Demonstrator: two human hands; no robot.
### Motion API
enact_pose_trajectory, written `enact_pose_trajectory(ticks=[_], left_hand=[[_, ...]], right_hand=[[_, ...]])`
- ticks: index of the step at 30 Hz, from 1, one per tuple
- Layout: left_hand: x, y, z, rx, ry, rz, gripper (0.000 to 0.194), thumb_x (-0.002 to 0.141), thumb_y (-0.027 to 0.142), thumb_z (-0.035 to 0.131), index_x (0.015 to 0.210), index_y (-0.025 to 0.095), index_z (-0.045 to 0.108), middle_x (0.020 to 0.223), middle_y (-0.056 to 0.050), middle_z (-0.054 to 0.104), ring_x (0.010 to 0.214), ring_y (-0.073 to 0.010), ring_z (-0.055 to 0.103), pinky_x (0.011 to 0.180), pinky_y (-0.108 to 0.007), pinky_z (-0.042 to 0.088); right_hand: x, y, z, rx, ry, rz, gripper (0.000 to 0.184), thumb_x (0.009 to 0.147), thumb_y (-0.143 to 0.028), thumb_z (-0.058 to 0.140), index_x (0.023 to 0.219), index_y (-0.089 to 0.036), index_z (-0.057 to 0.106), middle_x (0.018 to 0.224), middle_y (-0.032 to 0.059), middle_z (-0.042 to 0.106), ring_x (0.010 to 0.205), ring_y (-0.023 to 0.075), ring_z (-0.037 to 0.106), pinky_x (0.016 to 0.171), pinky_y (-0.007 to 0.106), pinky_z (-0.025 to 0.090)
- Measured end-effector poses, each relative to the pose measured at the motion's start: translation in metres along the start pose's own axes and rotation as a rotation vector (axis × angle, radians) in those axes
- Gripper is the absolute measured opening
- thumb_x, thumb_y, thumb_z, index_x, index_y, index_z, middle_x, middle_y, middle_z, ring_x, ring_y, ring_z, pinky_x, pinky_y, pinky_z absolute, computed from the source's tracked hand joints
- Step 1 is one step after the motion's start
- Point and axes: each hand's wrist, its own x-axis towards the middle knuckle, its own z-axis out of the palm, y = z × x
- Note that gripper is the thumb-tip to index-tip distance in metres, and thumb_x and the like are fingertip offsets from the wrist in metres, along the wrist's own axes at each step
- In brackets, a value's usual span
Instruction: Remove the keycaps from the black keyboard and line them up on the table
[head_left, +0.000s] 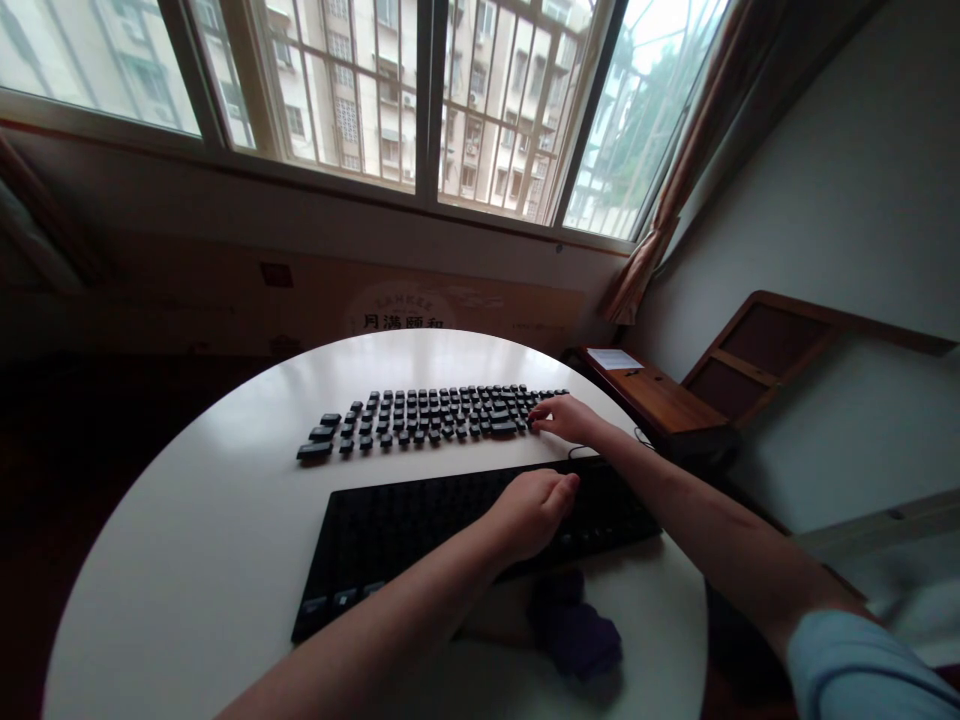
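A black keyboard (420, 520) lies across the white round table, most of its keys off and a few keycaps (345, 600) left along the near edge. My left hand (532, 512) rests over its right half, curled closed; whatever is inside the fingers is hidden. Beyond the keyboard, loose black keycaps (420, 412) stand in several rows on the tabletop. At the right end of those rows, my right hand (564, 416) pinches a small black keycap (534, 420) between its fingertips. A crumpled purple cloth (577, 635) sits close to the keyboard's near side.
The round white table (202, 520) has its curved edge on the left and far sides. A cable (581, 452) runs behind the keyboard. To the right stands a wooden desk (675, 400) with a paper sheet (615, 358). A barred window (495, 110) is ahead, above a large cardboard box (480, 295).
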Motion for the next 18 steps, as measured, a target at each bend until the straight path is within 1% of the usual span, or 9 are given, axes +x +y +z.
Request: enact_pose_trajectory(ticks=[4, 6, 8, 10, 12, 13, 15, 17, 18], left_hand=[[0.000, -0.001, 0.000, 0.010, 0.002, 0.006, 0.052, 0.099, 0.043, 0.023, 0.066, 0.017, 0.054, 0.070, -0.002, 0.059, 0.068, -0.0167, 0.054, 0.066, -0.028, 0.040], [0.000, -0.001, 0.000, 0.015, 0.007, 0.014, 0.052, 0.099, 0.043, 0.023, 0.066, 0.018, 0.054, 0.070, -0.002, 0.059, 0.068, -0.0169, 0.054, 0.067, -0.028, 0.040], [0.000, 0.000, -0.001, 0.016, 0.003, 0.015, 0.052, 0.099, 0.043, 0.024, 0.065, 0.018, 0.054, 0.070, -0.003, 0.058, 0.069, -0.0171, 0.054, 0.068, -0.028, 0.040], [0.001, 0.000, -0.001, 0.016, -0.008, 0.013, 0.051, 0.098, 0.043, 0.025, 0.064, 0.018, 0.053, 0.070, -0.003, 0.057, 0.069, -0.0172, 0.054, 0.068, -0.028, 0.040], [0.001, 0.001, -0.001, 0.017, -0.016, 0.022, 0.049, 0.098, 0.043, 0.026, 0.064, 0.018, 0.052, 0.070, -0.003, 0.056, 0.069, -0.0171, 0.053, 0.068, -0.028, 0.040], [0.002, 0.001, -0.001, 0.018, -0.019, 0.027, 0.049, 0.098, 0.043, 0.026, 0.064, 0.018, 0.051, 0.070, -0.003, 0.056, 0.069, -0.0172, 0.053, 0.067, -0.028, 0.040], [0.002, 0.002, -0.001, 0.019, -0.022, 0.033, 0.048, 0.097, 0.044, 0.026, 0.064, 0.019, 0.050, 0.069, -0.002, 0.055, 0.069, -0.0174, 0.053, 0.067, -0.028, 0.040], [0.003, 0.002, -0.001, 0.019, -0.028, 0.029, 0.048, 0.097, 0.044, 0.026, 0.064, 0.019, 0.050, 0.069, -0.002, 0.054, 0.069, -0.0179, 0.052, 0.067, -0.029, 0.040], [0.003, 0.003, -0.001, 0.017, -0.030, 0.027, 0.048, 0.097, 0.044, 0.026, 0.064, 0.019, 0.050, 0.069, -0.002, 0.055, 0.069, -0.0180, 0.052, 0.067, -0.029, 0.040]], right_hand=[[-0.007, -0.013, -0.009, -0.034, 0.046, -0.008, 0.020, 0.079, -0.027, 0.071, 0.098, -0.024, 0.076, 0.090, 0.0030, 0.076, 0.085, 0.0218, 0.069, 0.076, 0.029, 0.049], [-0.016, -0.021, -0.020, -0.046, 0.095, -0.010, 0.021, 0.084, -0.030, 0.066, 0.103, -0.023, 0.075, 0.096, 0.0051, 0.075, 0.091, 0.0230, 0.068, 0.082, 0.031, 0.048], [-0.032, -0.028, -0.034, -0.001, 0.212, -0.029, 0.026, 0.093, -0.035, 0.055, 0.104, -0.020, 0.074, 0.101, 0.0083, 0.073, 0.095, 0.0232, 0.066, 0.087, 0.032, 0.047], [-0.055, -0.032, -0.051, 0.124, 0.382, -0.046, 0.043, 0.099, -0.044, 0.039, 0.102, -0.018, 0.073, 0.101, 0.0099, 0.072, 0.095, 0.0225, 0.065, 0.087, 0.033, 0.047], [-0.084, -0.032, -0.066, 0.303, 0.490, -0.004, 0.061, 0.100, -0.056, 0.025, 0.098, -0.018, 0.073, 0.091, 0.0090, 0.071, 0.086, 0.0208, 0.065, 0.080, 0.032, 0.048], [-0.100, -0.031, -0.072, 0.401, 0.484, 0.048, 0.069, 0.098, -0.061, 0.019, 0.097, -0.018, 0.073, 0.081, 0.0079, 0.069, 0.076, 0.0192, 0.064, 0.074, 0.031, 0.048], [-0.130, -0.027, -0.078, 0.619, 0.408, 0.181, 0.077, 0.094, -0.069, 0.016, 0.096, -0.016, 0.072, 0.057, 0.0037, 0.059, 0.054, 0.0158, 0.057, 0.061, 0.030, 0.046], [-0.155, -0.023, -0.077, 0.836, 0.322, 0.308, 0.070, 0.090, -0.073, 0.029, 0.097, -0.016, 0.069, 0.046, -0.0012, 0.049, 0.045, 0.0141, 0.051, 0.055, 0.028, 0.044], [-0.165, -0.022, -0.074, 0.927, 0.290, 0.358, 0.062, 0.087, -0.072, 0.041, 0.097, -0.016, 0.067, 0.046, -0.0022, 0.050, 0.047, 0.0141, 0.053, 0.056, 0.028, 0.046]])
